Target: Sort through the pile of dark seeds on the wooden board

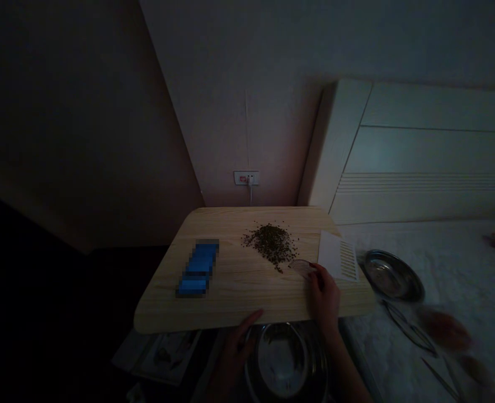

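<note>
A pile of small dark seeds point(271, 242) lies on a light wooden table point(230, 302). My right hand point(325, 296) rests on the table just right of the pile, closed on a small clear plastic piece point(301, 267) whose edge touches the nearest seeds. My left hand point(234, 350) is below the table's front edge, gripping the rim of a steel bowl point(284, 361) held under that edge, with the thumb reaching up to the tabletop.
A blue blurred-out object point(199, 267) lies on the table's left. A white slotted card point(338, 256) sits at the right edge. On the white bed to the right are a steel plate point(394, 275) and thin metal rods point(410, 330). A wall socket point(246, 178) is behind.
</note>
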{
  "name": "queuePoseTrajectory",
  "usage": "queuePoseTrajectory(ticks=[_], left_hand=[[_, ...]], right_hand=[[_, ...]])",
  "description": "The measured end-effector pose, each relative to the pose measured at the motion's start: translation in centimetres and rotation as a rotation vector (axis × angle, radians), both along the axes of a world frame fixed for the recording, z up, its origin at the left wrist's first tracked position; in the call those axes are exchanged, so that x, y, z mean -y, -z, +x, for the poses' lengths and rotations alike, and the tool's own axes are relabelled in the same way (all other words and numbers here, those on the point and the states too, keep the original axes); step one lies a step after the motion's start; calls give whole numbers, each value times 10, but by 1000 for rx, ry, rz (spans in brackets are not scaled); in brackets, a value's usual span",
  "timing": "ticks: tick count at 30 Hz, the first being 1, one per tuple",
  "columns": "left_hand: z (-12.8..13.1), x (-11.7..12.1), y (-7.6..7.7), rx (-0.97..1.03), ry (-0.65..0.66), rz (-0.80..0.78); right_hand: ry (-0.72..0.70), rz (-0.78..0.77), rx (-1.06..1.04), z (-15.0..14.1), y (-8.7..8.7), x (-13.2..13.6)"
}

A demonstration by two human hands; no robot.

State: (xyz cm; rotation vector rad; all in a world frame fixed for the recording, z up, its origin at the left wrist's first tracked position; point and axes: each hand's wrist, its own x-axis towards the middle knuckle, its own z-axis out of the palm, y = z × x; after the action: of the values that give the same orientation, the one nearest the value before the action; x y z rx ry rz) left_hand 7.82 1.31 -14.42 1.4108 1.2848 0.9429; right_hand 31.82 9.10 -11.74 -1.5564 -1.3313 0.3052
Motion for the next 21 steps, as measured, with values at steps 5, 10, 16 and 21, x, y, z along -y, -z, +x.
queuePoseTrajectory(ticks=[5,10,16,21], left_hand=[[-2,-3,5,-20,20,9],[-3,-3,12,-37,26,28],[-4,-1,11,-43,8,19],[-5,0,15,-48,4,32]], right_hand=[[-44,-32,12,1,-1,0],[-87,-39,10,1,1,1],[-82,-39,9,0,3,2],[-35,-24,14,0,5,3]])
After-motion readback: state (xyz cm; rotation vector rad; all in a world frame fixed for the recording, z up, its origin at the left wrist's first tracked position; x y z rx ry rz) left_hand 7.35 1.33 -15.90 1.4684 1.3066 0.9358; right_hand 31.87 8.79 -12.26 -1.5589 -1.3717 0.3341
